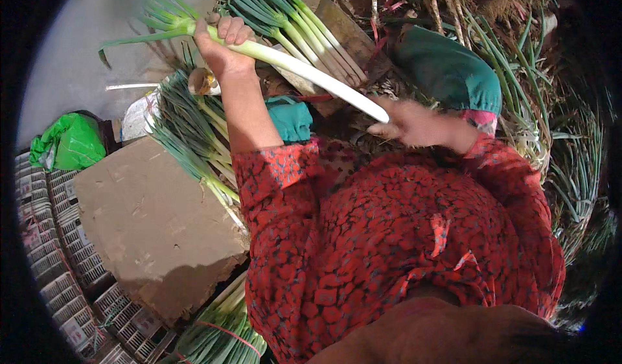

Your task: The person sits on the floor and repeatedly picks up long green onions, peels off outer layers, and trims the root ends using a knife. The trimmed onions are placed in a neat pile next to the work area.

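Note:
My left hand (227, 43) is wrapped around a long, thick green onion (304, 72), just below its spreading green leaves. The bare white stalk slants down to the right. Its root end lies against my right hand (414, 123), which is smeared by motion, so its grip does not show. Beyond the stalk lies a bundle of green onions (285, 23), with white stalks toward me and dark leaves pointing away. Another pile of green onions (194, 127) rests to the left of my left forearm.
A brown cardboard sheet (155, 221) lies at left over plastic crates (61, 260), near a bright green bag (68, 142). A tied onion bundle (220, 335) is at the lower left. Untrimmed onions (576, 163) lie at right, past a knee in green cloth (447, 66).

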